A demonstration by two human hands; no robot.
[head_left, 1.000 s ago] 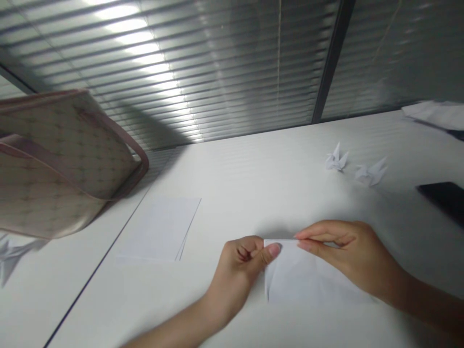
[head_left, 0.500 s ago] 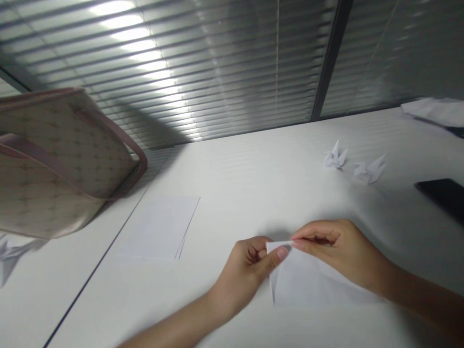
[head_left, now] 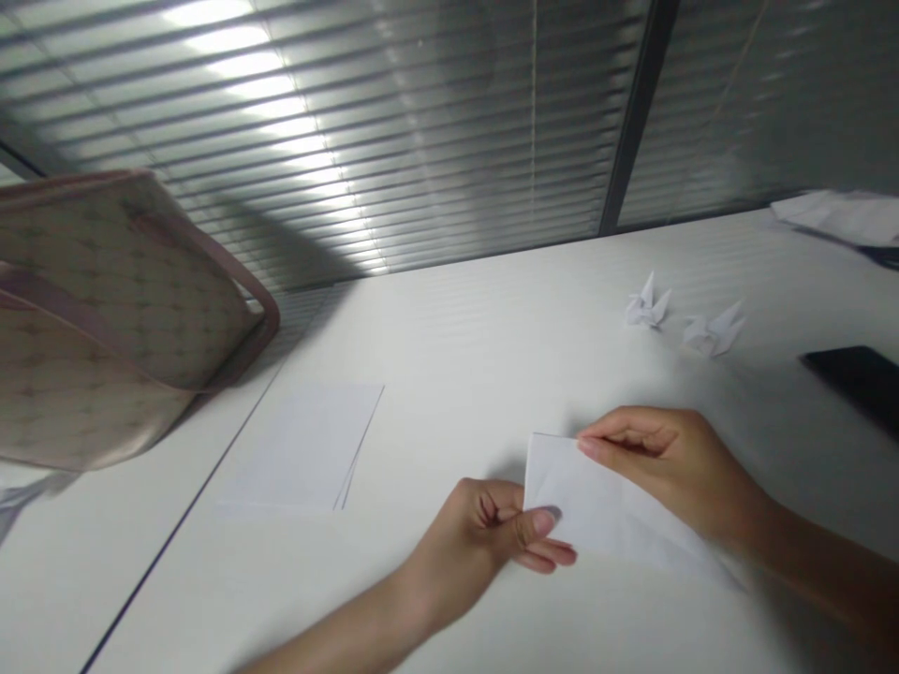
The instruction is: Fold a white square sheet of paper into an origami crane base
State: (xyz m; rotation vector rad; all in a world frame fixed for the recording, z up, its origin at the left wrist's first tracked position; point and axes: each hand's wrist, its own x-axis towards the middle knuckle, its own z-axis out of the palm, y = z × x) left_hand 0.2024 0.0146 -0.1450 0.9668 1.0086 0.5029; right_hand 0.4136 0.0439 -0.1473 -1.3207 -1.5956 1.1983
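A folded white paper (head_left: 596, 505) is held between both hands over the white table (head_left: 449, 374). My left hand (head_left: 502, 534) pinches its lower left edge, thumb on top and fingers beneath, with some fingertips showing below the paper. At the paper's top edge, my right hand (head_left: 650, 459) grips it between thumb and index finger. The paper's right end tapers to a point under the right wrist.
Flat white sheets (head_left: 302, 449) lie at the left, beside a patterned bag (head_left: 105, 328). Two folded paper cranes (head_left: 647, 304) stand at the back right. A dark phone (head_left: 857, 379) and crumpled white material (head_left: 843, 215) are at the far right. Window blinds (head_left: 421, 140) rise behind.
The paper's left end has lifted and turned, showing more of its face. My left hand has shifted down to its lower edge, while my right hand has moved slightly up and right.
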